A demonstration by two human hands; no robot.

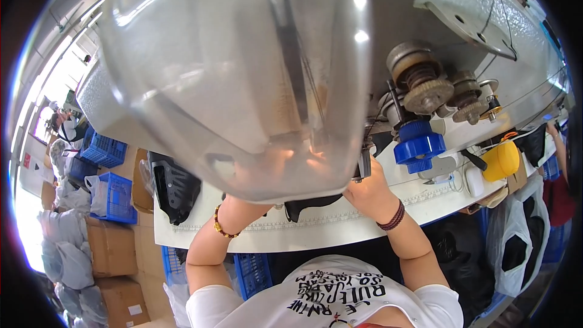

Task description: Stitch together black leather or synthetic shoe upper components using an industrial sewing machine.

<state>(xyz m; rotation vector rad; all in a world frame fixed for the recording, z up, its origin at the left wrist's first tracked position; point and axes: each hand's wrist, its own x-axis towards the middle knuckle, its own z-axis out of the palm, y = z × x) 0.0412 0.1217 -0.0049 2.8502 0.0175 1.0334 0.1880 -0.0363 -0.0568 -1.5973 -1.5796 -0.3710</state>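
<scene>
A sewing machine [419, 0] stands in front of me, with a clear plastic guard [182, 85] over its needle area. My left hand [258, 173] is behind the guard, where it shows only as a blur. At the guard's right lower edge is my right hand [369, 191], close to a metal machine part; its fingers are mostly hidden. Between both hands a black piece of material [313, 205] lies on the white table [243, 238]. The guard covers most of it, and I cannot tell how either hand touches it.
Black shaped pieces [173, 188] lie at the table's left. A blue knob [419, 149] sits among the machine's tension dials. To the right is a yellow container [501, 161]. Blue crates [115, 197] and cardboard boxes [111, 248] stand on the floor at left; a white plastic bag [516, 243] hangs right.
</scene>
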